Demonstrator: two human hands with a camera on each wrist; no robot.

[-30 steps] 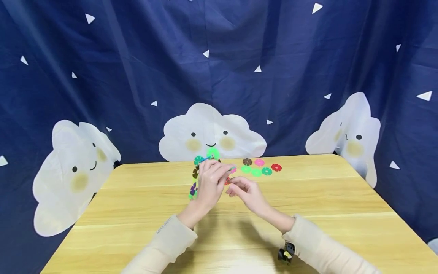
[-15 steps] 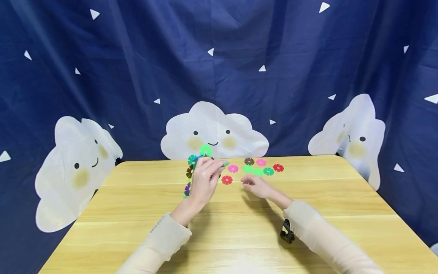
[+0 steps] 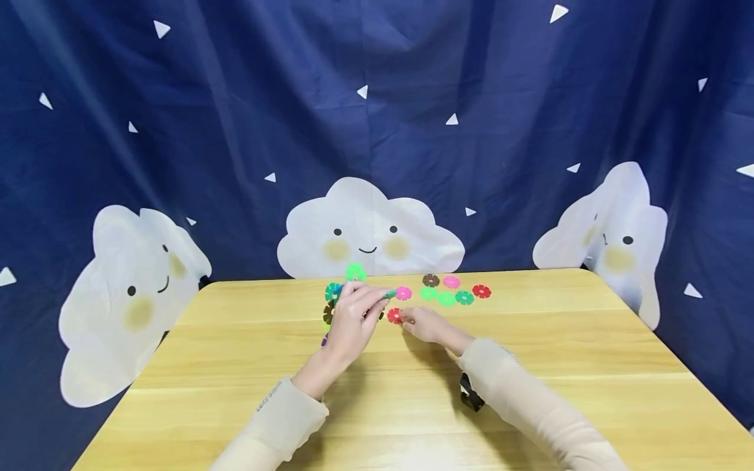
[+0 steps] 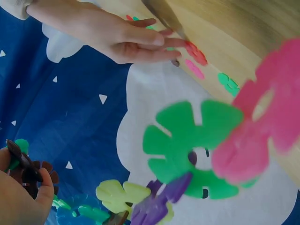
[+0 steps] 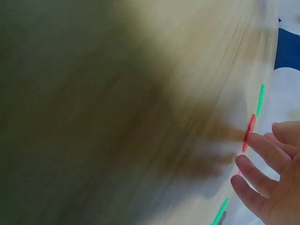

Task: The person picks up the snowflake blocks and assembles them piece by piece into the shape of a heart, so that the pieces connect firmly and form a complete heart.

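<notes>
My left hand (image 3: 352, 324) is raised over the table and grips a cluster of interlocking plastic flower discs. In the left wrist view its fingers pinch a dark brown disc (image 4: 29, 169). Joined discs spread out from there, among them a yellow-green disc (image 4: 115, 193), a purple disc (image 4: 150, 211), a green disc (image 4: 171, 133) and a pink disc (image 4: 241, 154). My right hand (image 3: 427, 325) reaches down to a loose red disc (image 3: 394, 316) lying flat on the wood. In the right wrist view, extended fingers (image 5: 267, 152) touch that disc's edge. The left palm hides part of the cluster.
Loose discs lie near the table's far edge: a pink one (image 3: 403, 293), a brown one (image 3: 430, 280), a teal one (image 3: 464, 297), another red one (image 3: 481, 292) and several others. Behind the wooden table (image 3: 377, 405) hangs a dark blue curtain (image 3: 406, 157) with clouds.
My right hand has drawn away from the cluster to the right, then come down to the loose red disc. The left hand keeps its hold, and the cluster has shifted slightly left.
</notes>
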